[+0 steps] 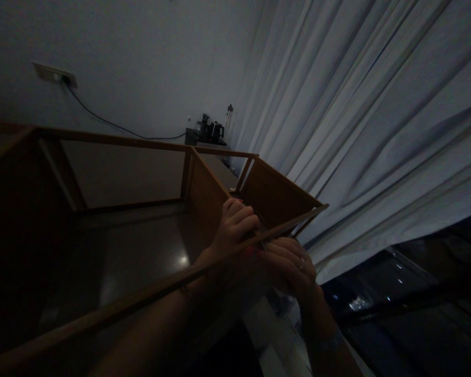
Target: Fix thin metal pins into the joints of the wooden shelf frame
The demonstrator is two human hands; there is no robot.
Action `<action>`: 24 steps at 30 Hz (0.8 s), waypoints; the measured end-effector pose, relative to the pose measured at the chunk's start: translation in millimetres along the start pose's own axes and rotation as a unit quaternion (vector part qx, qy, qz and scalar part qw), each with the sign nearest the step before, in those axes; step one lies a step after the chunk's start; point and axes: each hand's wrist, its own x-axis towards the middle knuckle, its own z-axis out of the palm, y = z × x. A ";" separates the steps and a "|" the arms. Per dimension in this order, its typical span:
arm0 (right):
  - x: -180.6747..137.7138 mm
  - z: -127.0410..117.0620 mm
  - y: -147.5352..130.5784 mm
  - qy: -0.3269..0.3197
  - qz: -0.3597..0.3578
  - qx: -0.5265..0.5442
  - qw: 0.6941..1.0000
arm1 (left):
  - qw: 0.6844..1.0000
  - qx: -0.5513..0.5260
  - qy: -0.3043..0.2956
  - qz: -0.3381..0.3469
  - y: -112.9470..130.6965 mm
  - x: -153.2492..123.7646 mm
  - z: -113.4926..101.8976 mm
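Note:
A brown wooden shelf frame [129, 140] fills the left and middle of the dim view, with an upright divider panel [206, 191] and a thin front rail [141, 298] running diagonally. My left hand [235, 225] reaches over the rail, fingers curled into a fist against the divider panel. My right hand [288, 264], with a ring on one finger, sits just below the rail where it meets the left hand, fingers bent and pressed together. What either hand holds is hidden in the dark.
Pale curtains [361, 131] hang on the right. A wall socket [55, 74] with a black cable sits on the white wall. A dark kettle [215, 131] stands far back. A glossy dark surface [408, 293] lies at lower right.

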 end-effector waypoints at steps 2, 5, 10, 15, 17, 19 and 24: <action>5.8 -14.7 6.4 -0.068 -0.040 -0.019 0.997 | 1.000 0.002 0.006 0.003 -1.0 0.0 1.4; 13.1 -29.9 12.8 -0.148 -0.073 -0.048 0.985 | 1.000 0.005 0.011 0.014 -3.3 0.3 2.7; 21.8 -30.0 19.1 -0.102 -0.100 -0.084 0.986 | 1.000 0.013 0.017 0.023 -7.3 0.2 4.0; 33.1 -22.0 25.9 -0.064 -0.139 -0.127 0.980 | 0.999 0.015 0.028 0.028 -8.9 -1.2 6.8; 35.3 -19.0 28.6 -0.040 -0.136 -0.129 0.981 | 0.999 0.014 0.035 0.031 -9.3 -1.7 7.9; 35.6 -14.9 29.7 -0.016 -0.110 -0.102 0.989 | 0.998 0.014 0.042 0.036 -10.2 -2.2 8.8; 34.2 -4.7 21.8 -0.012 0.006 0.033 0.999 | 0.998 0.020 0.041 0.045 -12.2 -3.3 9.4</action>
